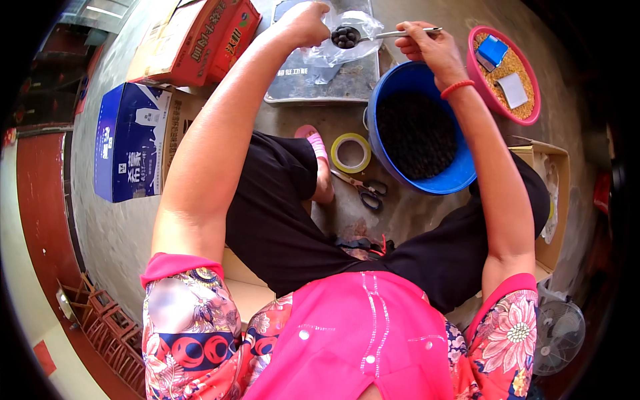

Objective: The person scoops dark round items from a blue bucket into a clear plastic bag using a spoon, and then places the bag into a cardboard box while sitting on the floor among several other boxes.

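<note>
My right hand grips the handle of a metal spoon, which I hold nearly level. In the spoon's bowl lie several small dark round balls. My left hand is closed on the edge of a clear plastic bag, and the loaded spoon is at the bag's mouth. Whether the bowl is inside the bag or just over it, I cannot tell. Below my right hand stands a blue bucket, partly filled with a mass of similar dark balls.
Under the bag is a flat scale-like platform. Yellow tape and scissors lie before the bucket. A pink basin of yellow grains holds a blue box. Cardboard boxes, a blue carton and a fan stand around.
</note>
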Motion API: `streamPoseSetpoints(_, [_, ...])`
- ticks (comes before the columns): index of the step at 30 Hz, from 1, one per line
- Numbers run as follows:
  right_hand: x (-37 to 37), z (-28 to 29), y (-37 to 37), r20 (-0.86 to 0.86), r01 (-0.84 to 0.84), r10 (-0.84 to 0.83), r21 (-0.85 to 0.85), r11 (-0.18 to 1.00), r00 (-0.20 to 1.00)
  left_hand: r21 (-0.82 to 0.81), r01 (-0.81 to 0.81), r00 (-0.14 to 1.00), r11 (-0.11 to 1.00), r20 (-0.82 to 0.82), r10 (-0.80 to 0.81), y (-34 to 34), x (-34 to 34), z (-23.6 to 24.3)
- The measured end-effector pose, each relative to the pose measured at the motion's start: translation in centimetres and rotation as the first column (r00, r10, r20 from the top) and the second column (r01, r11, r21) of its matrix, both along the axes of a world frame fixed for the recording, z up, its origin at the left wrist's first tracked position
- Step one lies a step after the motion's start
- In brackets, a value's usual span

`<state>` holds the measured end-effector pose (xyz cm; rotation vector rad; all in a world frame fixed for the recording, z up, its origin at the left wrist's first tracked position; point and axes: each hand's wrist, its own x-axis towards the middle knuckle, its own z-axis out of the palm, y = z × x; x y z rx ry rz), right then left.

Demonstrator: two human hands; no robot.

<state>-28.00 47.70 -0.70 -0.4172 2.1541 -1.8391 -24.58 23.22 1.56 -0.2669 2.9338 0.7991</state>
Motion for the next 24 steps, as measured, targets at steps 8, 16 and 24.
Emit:
streamPoseSetpoints(8, [1.3,-5.4,-4.7,-0.133,0.048,-0.033,0.116,0.992,0.991,-0.175,0.059,0.990,0.983,-0.116,-0.080,0.9,0.4,1.4])
streamPoseSetpoints(16, [3.9,-5.5,-5.5,-0.498,-0.129,0.318,0.377,0.917,0.807,-0.085,0.016,0.997,0.996,-0.067,-0.022,0.2,0.3,1.6])
streamPoseSetpoints(24, [4.2,-1.4,-4.5,-0.656,-0.034,0.338,0.430,0.902,0.674,0.169,-0.083,0.996,0.982,-0.006,0.085,-1.0,0.4,2.1])
